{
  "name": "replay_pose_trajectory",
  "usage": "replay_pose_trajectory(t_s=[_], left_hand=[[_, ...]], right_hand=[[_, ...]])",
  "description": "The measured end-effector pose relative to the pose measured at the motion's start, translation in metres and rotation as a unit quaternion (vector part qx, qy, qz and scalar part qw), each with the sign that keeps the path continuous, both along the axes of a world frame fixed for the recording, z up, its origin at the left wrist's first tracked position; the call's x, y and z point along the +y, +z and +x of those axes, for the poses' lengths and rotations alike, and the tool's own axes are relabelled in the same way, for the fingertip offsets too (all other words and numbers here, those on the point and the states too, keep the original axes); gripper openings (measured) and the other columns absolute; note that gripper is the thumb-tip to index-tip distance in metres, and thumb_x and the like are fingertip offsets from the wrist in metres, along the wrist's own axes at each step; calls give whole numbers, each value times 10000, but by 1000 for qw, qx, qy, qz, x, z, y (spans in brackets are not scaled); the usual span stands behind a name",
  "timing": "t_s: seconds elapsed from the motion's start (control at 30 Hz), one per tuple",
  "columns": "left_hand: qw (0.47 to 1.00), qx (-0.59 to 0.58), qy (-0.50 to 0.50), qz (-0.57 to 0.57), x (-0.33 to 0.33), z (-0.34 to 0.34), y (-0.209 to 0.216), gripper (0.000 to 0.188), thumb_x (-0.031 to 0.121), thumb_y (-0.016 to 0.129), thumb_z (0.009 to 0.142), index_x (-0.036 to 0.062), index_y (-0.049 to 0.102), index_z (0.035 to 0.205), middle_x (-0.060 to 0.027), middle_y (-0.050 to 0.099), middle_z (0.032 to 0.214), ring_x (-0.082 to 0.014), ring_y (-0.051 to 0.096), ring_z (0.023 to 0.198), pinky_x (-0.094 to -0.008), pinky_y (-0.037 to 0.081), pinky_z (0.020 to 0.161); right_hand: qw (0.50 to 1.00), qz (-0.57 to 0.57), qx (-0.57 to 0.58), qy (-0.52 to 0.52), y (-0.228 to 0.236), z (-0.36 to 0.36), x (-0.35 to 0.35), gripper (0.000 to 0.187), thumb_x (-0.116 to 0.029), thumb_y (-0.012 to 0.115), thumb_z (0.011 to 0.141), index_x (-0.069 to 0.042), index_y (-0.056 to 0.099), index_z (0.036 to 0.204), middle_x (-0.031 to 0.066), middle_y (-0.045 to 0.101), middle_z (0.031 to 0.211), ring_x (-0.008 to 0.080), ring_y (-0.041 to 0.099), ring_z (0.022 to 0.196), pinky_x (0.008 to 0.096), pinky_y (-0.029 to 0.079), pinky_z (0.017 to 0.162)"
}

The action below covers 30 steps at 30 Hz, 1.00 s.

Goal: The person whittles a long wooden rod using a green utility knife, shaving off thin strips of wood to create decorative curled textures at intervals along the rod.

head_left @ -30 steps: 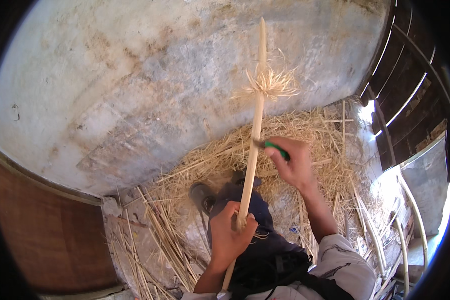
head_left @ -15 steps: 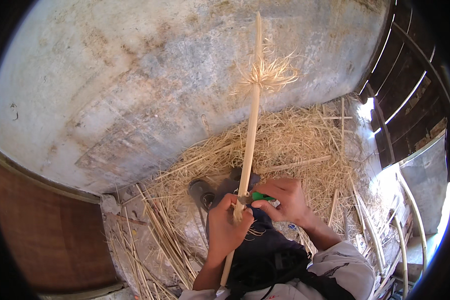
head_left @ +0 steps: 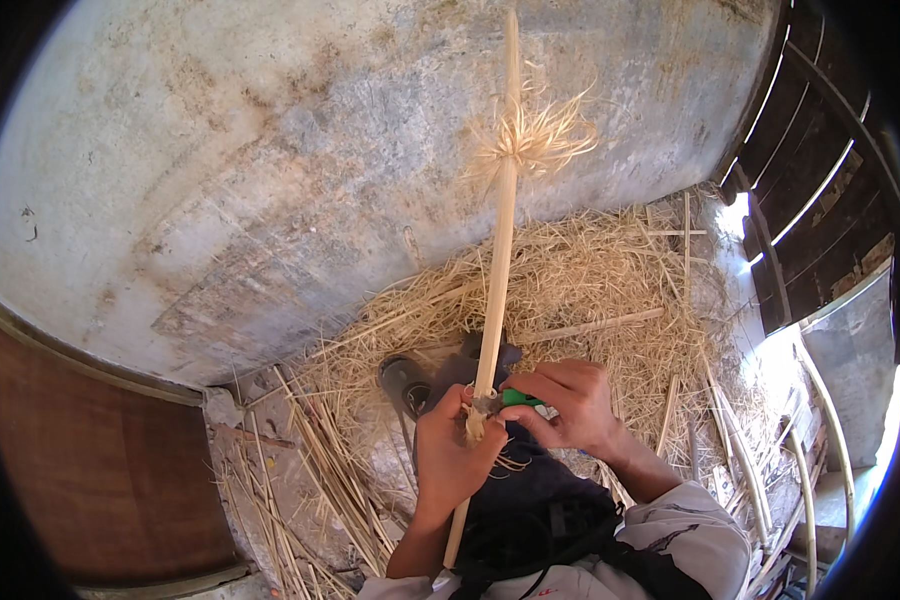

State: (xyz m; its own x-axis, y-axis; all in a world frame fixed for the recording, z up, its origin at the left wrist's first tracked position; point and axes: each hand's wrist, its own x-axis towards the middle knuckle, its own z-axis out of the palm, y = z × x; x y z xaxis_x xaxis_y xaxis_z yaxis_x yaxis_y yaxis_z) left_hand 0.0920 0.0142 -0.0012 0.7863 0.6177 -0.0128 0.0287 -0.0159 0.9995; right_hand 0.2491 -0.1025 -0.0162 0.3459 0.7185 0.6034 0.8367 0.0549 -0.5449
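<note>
A long pale bamboo strip [head_left: 500,255] runs from my lap up toward the wall, with a tuft of curled shavings [head_left: 530,140] standing out near its far end. My left hand [head_left: 454,450] is wrapped round its lower part, and the tail of the strip passes down by my left forearm. In my right hand [head_left: 568,405] is a knife with a green handle [head_left: 521,398], closed between thumb and fingers. Its short metal blade lies across the strip just above my left hand. Small fresh curls hang by my left fingers.
Straw-like shavings [head_left: 590,265] cover the floor ahead. Long loose strips [head_left: 325,465] lie at left, and poles [head_left: 820,400] lean at right. A stained wall [head_left: 300,180] rises in front; a brown panel [head_left: 90,450] is at far left. A dark boot [head_left: 404,385] shows beyond my left hand.
The bamboo strip has shifted slightly, its far end now higher and a little to the left. The knife stays against it, with its handle a little lower.
</note>
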Motion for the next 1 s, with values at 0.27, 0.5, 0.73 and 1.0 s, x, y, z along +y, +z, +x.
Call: replay_pose_trajectory(t_s=[0.27,0.5,0.73,1.0], left_hand=[[1000,6,0,23,1,-1,-1,101,-24,692,963,27,640,1033,43,632,901,4,564,790,-188,422,633],[1000,2,9,-8,0,0,5,93,-47,666,956,21,640,1014,35,633,891,-2,569,783,-195,439,644],[998,64,-3,26,-5,-5,4,90,-58,668,943,2,640,1004,17,648,843,-31,598,751,-213,471,638],[991,81,35,102,-8,0,7,90,-23,704,919,2,647,984,2,665,790,-35,610,713,-226,481,607]], right_hand=[[1000,12,-2,-25,-1,-3,3,268,-367,859,837,-150,765,963,3,592,696,224,619,557,367,478,513],[999,14,-9,-40,0,0,7,260,-342,861,843,-136,770,974,16,635,722,235,639,571,367,486,514],[991,33,84,-99,1,29,11,265,-269,846,884,-50,770,1013,82,758,869,293,721,669,370,546,576],[999,4,41,-15,3,18,5,262,-323,855,869,-97,769,971,54,689,766,273,671,607,376,514,539]])
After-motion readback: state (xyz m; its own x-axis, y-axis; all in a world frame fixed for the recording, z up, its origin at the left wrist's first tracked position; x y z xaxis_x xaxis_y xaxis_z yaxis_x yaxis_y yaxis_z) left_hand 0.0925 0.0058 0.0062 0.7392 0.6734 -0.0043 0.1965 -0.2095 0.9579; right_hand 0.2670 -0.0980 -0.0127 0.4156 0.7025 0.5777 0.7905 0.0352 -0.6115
